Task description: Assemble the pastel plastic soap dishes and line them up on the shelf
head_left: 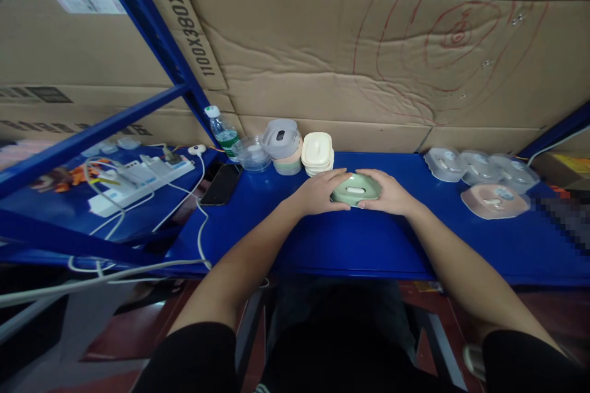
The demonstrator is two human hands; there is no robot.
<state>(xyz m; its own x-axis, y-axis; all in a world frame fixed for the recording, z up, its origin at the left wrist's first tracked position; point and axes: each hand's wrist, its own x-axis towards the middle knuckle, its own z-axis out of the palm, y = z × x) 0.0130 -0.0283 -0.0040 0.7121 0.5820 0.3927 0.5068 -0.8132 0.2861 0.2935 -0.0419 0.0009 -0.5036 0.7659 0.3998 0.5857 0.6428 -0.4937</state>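
1. Near the left edge of the tabletop [350, 245], a white cable [201, 234] runs beside a phone [222, 185]; a low sweep of the left forearm [249, 258] could snag it.
2. Toward the back edge stand a mixed tub stack [281, 141] and the cream tubs [318, 150]. They look top-heavy, so a backward knock could tip them.
3. The left hand [318, 192] is just beside the cream tubs, its fingers and thumb clamped around the green box's left end.
4. The green box [354, 183] is near the tabletop's middle, nearer the back edge than the front. Uneven squeezing could turn it or make its smooth sides slip. Its long axis seems to run left to right, along the front edge, as does its white top strip; which end leads, I cannot tell.
5. The right hand [391, 192] clamps the right end, fingers behind, thumb in front.
6. Toward the right edge, the pink box [495, 201] sits well apart; only a wide swing would likely shove it.
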